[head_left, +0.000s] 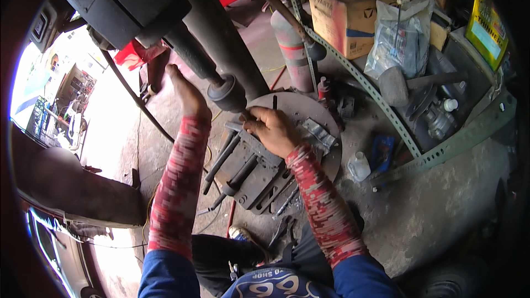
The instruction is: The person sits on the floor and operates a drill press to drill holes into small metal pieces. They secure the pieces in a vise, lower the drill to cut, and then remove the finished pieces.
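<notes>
A drill press stands before me, its dark chuck [227,94] pointing down over a round metal table [326,116]. On the table sits a metal vise [251,174], its screw and handle on the near side. My right hand [274,129] is closed just below the chuck, thumb and fingers pinched together at the vise's far end. What they grip is mostly hidden; a short piece shows between chuck and fingertips. Raised to the left of the spindle, my left hand [186,91] appears edge-on with its fingers stretched out, and I see nothing in it.
Behind the table rises the thick column [223,38]. A crumpled packet [319,134] lies on the table. To the right, a slotted metal frame [364,85] borders a cardboard box [345,19], a mallet [395,85] and a plastic bottle [359,166]. A dark lever [138,102] slants at left.
</notes>
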